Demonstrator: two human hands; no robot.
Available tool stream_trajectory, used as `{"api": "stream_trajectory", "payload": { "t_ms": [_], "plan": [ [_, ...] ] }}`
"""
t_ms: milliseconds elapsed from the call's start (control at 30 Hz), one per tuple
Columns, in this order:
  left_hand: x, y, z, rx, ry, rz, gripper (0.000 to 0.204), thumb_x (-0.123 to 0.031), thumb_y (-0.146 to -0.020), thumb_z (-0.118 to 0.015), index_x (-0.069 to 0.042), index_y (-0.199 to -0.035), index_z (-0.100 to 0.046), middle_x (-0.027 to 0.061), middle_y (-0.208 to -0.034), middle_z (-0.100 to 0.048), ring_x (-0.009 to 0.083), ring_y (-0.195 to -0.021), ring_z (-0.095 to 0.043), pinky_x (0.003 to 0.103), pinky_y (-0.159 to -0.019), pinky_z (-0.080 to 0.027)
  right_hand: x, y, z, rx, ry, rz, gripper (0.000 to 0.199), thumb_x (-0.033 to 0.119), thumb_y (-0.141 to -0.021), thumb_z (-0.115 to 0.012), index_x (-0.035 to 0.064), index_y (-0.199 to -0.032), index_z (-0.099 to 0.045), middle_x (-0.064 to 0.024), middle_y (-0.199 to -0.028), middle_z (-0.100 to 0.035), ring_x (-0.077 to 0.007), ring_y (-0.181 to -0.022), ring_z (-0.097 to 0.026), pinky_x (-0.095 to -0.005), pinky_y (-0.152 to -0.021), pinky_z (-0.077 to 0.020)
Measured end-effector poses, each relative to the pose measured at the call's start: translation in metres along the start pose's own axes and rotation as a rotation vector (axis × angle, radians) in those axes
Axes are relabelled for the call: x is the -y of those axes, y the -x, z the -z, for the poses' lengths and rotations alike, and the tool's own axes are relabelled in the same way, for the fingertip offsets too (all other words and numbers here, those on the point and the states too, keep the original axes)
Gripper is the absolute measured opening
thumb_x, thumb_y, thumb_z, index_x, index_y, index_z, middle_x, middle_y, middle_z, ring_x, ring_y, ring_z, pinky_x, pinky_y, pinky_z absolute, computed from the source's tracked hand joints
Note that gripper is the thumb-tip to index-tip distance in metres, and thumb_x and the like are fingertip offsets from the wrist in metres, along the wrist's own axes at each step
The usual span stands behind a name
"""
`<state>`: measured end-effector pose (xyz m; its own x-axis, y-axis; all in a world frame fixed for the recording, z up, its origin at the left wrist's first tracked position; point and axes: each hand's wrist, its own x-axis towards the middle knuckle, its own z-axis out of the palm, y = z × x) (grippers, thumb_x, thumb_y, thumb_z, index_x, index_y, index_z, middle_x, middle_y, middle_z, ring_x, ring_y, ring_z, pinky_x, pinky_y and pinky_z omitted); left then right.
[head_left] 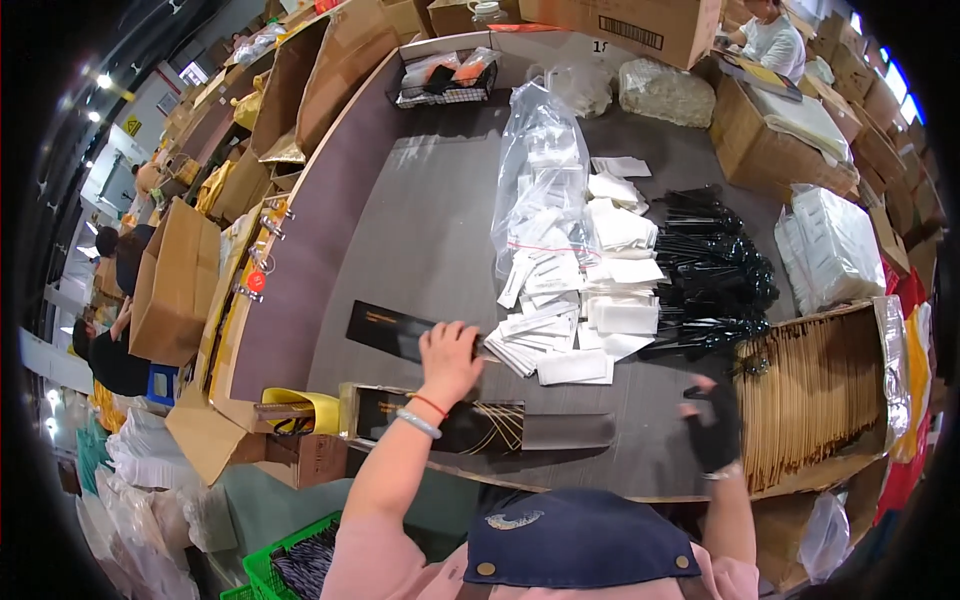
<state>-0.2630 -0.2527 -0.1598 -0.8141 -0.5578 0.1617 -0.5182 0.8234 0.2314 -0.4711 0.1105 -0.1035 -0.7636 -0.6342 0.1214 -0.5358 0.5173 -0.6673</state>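
A long, flat black box (385,330) with small orange print lies on the dark table. My left hand (450,358) is closed over its right end, fingers pointing away from me. My right hand (712,425), in a black fingerless glove, hovers at the right with fingers apart and nothing visible in it. Beside it a carton holds a dense row of brown cardboard pieces (810,400). Right of my left hand are loose piles of white paper slips (550,325) and folded white packets (622,265). Black glossy wrapped bundles (712,265) lie beyond my right hand.
Along the near edge, a small tray (349,410) holds black boxes and golden cords; a dark strip (568,431) adjoins it. A clear plastic bag (540,150), wire basket (445,80) and cartons (775,140) stand farther back. Several people work beyond the table.
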Motion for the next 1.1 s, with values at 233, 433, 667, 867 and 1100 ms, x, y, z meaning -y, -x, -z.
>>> {"api": "stream_trajectory", "payload": {
  "t_ms": [233, 433, 667, 867, 1100],
  "plan": [
    [0.002, -0.026, -0.006, -0.167, 0.211, -0.126, 0.038, -0.017, -0.071, -0.072, -0.011, -0.108, -0.064, 0.01, -0.11, -0.06, 0.0295, -0.106, -0.054, 0.046, -0.09, -0.044, -0.198, 0.074, 0.098, -0.526, 0.499, -0.55, 0.044, 0.019, -0.087, -0.066, -0.0032, -0.124, -0.054, -0.0179, -0.127, -0.056, -0.0327, -0.119, -0.053, -0.0415, -0.104, -0.0399],
    [-0.032, -0.042, -0.023, 0.061, 0.198, -0.168, 0.015, -0.016, -0.076, -0.071, -0.01, -0.09, -0.069, 0.0063, -0.092, -0.066, 0.0276, -0.091, -0.06, 0.043, -0.082, -0.046, -0.199, 0.058, 0.1, -0.099, 0.646, -0.771, 0.04, 0.018, -0.089, -0.058, -0.0042, -0.123, -0.057, -0.0196, -0.126, -0.057, -0.0357, -0.118, -0.053, -0.0407, -0.102, -0.0412],
    [-0.07, -0.022, -0.008, 0.059, 0.551, -0.117, 0.007, -0.012, -0.076, -0.07, -0.006, -0.077, -0.066, 0.0099, -0.082, -0.065, 0.0304, -0.077, -0.06, 0.04, -0.072, -0.048, -0.22, 0.071, 0.101, -0.27, 0.554, -0.756, 0.039, 0.025, -0.094, -0.05, -0.0015, -0.122, -0.059, -0.0231, -0.118, -0.061, -0.0383, -0.111, -0.056, -0.0427, -0.098, -0.0428],
    [-0.113, -0.01, -0.019, 0.163, 0.19, -0.244, 0.036, -0.012, -0.067, -0.078, -0.01, -0.099, -0.063, 0.0089, -0.096, -0.057, 0.0315, -0.092, -0.056, 0.041, -0.077, -0.048, -0.212, 0.076, 0.1, -0.64, 0.532, -0.609, 0.042, 0.022, -0.099, -0.049, -0.006, -0.129, -0.052, -0.0239, -0.128, -0.057, -0.0357, -0.12, -0.053, -0.0384, -0.102, -0.041],
    [-0.107, -0.011, -0.018, 0.079, 0.143, -0.392, 0.042, -0.013, -0.064, -0.079, -0.013, -0.103, -0.064, 0.0067, -0.092, -0.057, 0.0285, -0.087, -0.055, 0.041, -0.073, -0.046, -0.116, 0.013, 0.051, -0.517, 0.272, -0.122, 0.034, 0.015, -0.091, -0.062, -0.0029, -0.119, -0.056, -0.0158, -0.105, -0.061, -0.0322, -0.098, -0.06, -0.0392, -0.09, -0.0465]
  ]
}}
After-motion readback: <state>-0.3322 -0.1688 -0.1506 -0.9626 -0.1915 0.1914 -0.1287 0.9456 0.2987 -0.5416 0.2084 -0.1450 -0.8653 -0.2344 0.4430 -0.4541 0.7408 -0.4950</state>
